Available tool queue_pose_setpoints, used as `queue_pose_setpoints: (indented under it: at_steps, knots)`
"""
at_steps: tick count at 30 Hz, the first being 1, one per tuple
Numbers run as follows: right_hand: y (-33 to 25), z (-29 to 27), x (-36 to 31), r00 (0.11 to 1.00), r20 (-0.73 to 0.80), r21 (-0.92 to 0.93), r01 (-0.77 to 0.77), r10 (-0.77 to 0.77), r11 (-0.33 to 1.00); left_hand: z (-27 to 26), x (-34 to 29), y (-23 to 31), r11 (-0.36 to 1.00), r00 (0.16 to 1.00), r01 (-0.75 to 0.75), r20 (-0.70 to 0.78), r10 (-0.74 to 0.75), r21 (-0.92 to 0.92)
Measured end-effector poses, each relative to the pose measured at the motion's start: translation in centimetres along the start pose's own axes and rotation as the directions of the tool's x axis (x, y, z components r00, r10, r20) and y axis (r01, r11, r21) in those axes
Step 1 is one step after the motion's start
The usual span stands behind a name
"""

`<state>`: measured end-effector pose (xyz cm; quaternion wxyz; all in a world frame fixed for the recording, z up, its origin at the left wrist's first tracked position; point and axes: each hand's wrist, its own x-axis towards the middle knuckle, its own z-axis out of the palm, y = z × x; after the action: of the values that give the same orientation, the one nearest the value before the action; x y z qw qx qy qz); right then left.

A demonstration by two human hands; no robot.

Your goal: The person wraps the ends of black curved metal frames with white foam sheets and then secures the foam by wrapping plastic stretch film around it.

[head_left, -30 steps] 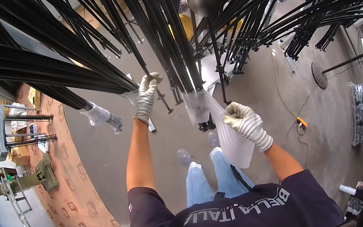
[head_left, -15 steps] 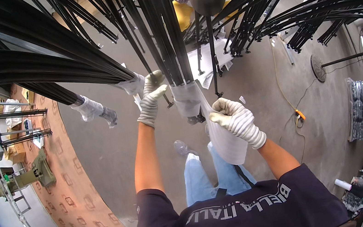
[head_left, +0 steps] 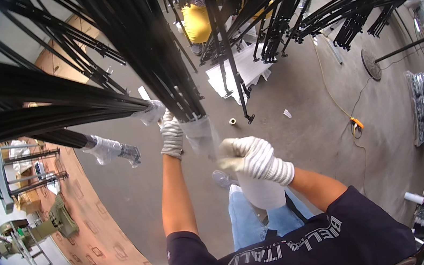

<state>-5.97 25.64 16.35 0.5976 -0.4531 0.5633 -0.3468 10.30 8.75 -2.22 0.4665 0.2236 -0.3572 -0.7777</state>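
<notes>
A bundle of long black rods [head_left: 164, 68] hangs in front of me, its lower end wrapped in a white translucent foam sheet [head_left: 197, 134]. My left hand [head_left: 171, 135], in a striped white glove, is at the left side of the wrapped end, fingers mostly hidden behind the bundle. To the right of that end, my gloved right hand [head_left: 255, 160] is closed on the foam sheet, its fingertips smeared by motion. The loose part of the sheet [head_left: 264, 193] hangs below this hand, over my legs.
More black rod bundles [head_left: 48, 120] hang at left, some with wrapped ends [head_left: 111, 149], and others [head_left: 357, 9] hang at right. White sheets [head_left: 239, 72] and a small roll [head_left: 232, 121] lie on the floor. An orange cord connector [head_left: 356, 123] and a round-based stand [head_left: 371, 64] are at right.
The wrapped bundle has shifted left and now tilts. My left hand has moved up against it, its fingers going behind. My right hand has moved left and down with the foam sheet.
</notes>
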Motion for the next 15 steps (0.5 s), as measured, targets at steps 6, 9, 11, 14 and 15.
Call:
queue_pose_setpoints:
  at_steps: [6,9,11,14,15]
  knots:
    - [0.8,1.2,0.4,0.977,-0.004,-0.184,0.21,-0.214,0.96,0.5,1.7,1.8,0.992,0.998,-0.034,-0.046,0.039,0.118]
    - [1.0,1.8,0.8,0.983,0.024,-0.118,0.184,-0.182,0.976,-1.4,0.8,3.9,0.957,0.962,-0.11,-0.214,0.171,0.27]
    - [1.9,0.3,0.7,0.994,-0.01,-0.117,0.103,-0.105,0.988,4.9,1.8,8.0,0.95,0.984,-0.165,-0.026,0.178,0.264]
    - [1.4,-0.4,0.7,0.992,0.128,0.018,-0.017,0.014,1.0,14.4,2.1,17.3,0.96,0.956,-0.24,0.209,0.208,0.145]
    - [2.3,-0.1,1.0,0.988,0.157,0.009,0.007,-0.008,1.0,16.0,2.1,19.3,0.95,0.958,-0.24,0.207,0.199,0.197]
